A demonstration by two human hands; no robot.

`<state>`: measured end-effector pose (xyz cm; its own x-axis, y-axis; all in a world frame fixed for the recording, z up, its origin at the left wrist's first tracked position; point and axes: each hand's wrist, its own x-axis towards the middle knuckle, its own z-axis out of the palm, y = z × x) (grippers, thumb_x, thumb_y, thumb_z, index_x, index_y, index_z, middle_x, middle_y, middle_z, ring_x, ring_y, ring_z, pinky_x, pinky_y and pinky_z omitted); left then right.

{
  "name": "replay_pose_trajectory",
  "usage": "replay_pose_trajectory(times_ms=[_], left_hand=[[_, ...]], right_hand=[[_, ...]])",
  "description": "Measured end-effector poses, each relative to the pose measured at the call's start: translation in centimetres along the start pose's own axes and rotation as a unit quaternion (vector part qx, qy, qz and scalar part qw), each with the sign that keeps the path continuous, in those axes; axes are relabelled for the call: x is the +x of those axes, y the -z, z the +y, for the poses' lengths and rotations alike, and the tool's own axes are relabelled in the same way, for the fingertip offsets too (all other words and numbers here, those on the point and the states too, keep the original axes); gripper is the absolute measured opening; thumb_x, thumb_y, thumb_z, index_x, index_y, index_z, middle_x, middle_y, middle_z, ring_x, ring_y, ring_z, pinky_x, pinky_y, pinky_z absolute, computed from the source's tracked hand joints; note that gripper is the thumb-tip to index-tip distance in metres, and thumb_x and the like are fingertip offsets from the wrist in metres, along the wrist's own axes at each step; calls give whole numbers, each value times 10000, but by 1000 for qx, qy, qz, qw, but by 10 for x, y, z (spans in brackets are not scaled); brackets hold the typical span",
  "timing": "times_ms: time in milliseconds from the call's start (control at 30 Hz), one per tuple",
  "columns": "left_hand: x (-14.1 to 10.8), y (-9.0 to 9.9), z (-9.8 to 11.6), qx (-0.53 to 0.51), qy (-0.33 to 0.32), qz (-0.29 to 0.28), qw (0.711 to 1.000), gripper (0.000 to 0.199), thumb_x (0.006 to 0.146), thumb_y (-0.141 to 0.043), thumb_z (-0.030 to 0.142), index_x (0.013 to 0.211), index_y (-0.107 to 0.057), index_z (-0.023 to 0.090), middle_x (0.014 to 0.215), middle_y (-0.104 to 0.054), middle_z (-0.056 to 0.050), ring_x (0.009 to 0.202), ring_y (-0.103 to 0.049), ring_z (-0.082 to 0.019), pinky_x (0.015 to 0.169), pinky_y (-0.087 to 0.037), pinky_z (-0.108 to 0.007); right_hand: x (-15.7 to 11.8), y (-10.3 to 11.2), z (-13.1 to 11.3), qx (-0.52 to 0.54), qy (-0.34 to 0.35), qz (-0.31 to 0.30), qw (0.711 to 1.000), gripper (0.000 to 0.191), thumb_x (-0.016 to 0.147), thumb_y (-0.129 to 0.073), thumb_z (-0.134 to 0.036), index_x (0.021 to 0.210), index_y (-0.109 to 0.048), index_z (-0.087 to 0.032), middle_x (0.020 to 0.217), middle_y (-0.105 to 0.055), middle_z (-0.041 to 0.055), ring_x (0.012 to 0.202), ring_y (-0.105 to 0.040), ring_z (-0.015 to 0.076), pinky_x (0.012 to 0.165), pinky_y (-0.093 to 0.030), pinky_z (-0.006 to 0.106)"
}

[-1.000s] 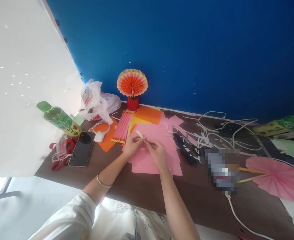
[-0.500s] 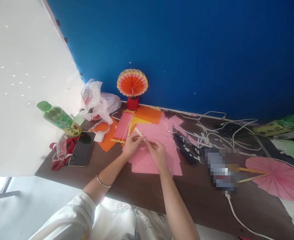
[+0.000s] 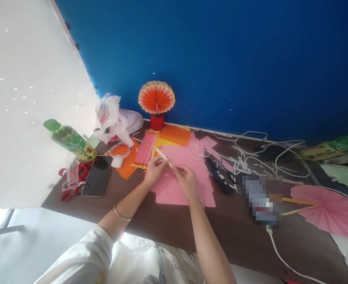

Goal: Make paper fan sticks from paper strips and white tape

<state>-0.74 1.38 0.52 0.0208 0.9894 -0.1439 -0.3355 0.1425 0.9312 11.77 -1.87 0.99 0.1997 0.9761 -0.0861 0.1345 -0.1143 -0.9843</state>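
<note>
Left hand and right hand both pinch the pale strip, just above the pink paper, fingertips close together, seemingly to steady it; the pleated paper lies left of that pink paper.

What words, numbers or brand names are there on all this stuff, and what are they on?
None that I can read for sure.
Green-capped bottle: dark writing on its label, too blurred to read.
White plastic bag: red marks low down, too small to tell if they are letters.
Green and yellow item at the right edge: marks too blurred to read.
</note>
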Motion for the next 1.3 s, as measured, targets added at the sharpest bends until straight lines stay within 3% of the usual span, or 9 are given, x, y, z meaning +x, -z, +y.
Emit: replay_pose_trajectory(times_ms=[100,233,433,767,967,1300], left_hand=[[-2,-1,1,-29,13,-10,999,335,640,-704,412,803,-612,133,828,-700,-83,776,-667,-202,774,-515,-346],[-4,-3,2,15,13,-26,999,385,590,-750,362,863,-615,126,762,-700,-69,756,-669,-208,739,-520,-330],[-1,-1,-2,30,-14,6,999,364,632,-722,367,887,-611,132,783,-703,-70,784,-670,-213,756,-517,-333],[0,2,-2,3,-6,4,1000,354,661,-693,403,887,-607,144,807,-702,-74,769,-675,-212,771,-529,-360],[-4,-4,0,12,5,-32,999,413,629,-719,389,925,-580,138,755,-696,-61,729,-673,-200,739,-529,-341],[-5,-3,3,33,-5,-9,999,385,645,-717,350,929,-560,143,736,-683,-60,740,-665,-196,758,-512,-332]], right_hand=[[0,0,-1,6,-1,3,1000,340,656,-637,-495,751,-618,-169,743,-679,77,621,-638,197,546,-516,301],[-1,0,-3,26,-9,-4,1000,309,667,-639,-464,764,-611,-172,730,-671,58,585,-634,181,549,-518,298],[2,2,0,29,-18,16,999,315,669,-628,-466,765,-592,-168,685,-663,59,558,-621,177,509,-505,288],[1,5,-6,11,-18,19,1000,317,642,-644,-458,767,-605,-169,667,-646,46,568,-612,175,503,-493,286],[1,3,-4,8,-1,18,1000,327,647,-639,-475,757,-609,-169,718,-663,61,589,-617,177,519,-508,291],[3,8,-6,12,-25,29,999,320,657,-615,-489,731,-608,-178,639,-654,44,564,-609,184,484,-466,276]])
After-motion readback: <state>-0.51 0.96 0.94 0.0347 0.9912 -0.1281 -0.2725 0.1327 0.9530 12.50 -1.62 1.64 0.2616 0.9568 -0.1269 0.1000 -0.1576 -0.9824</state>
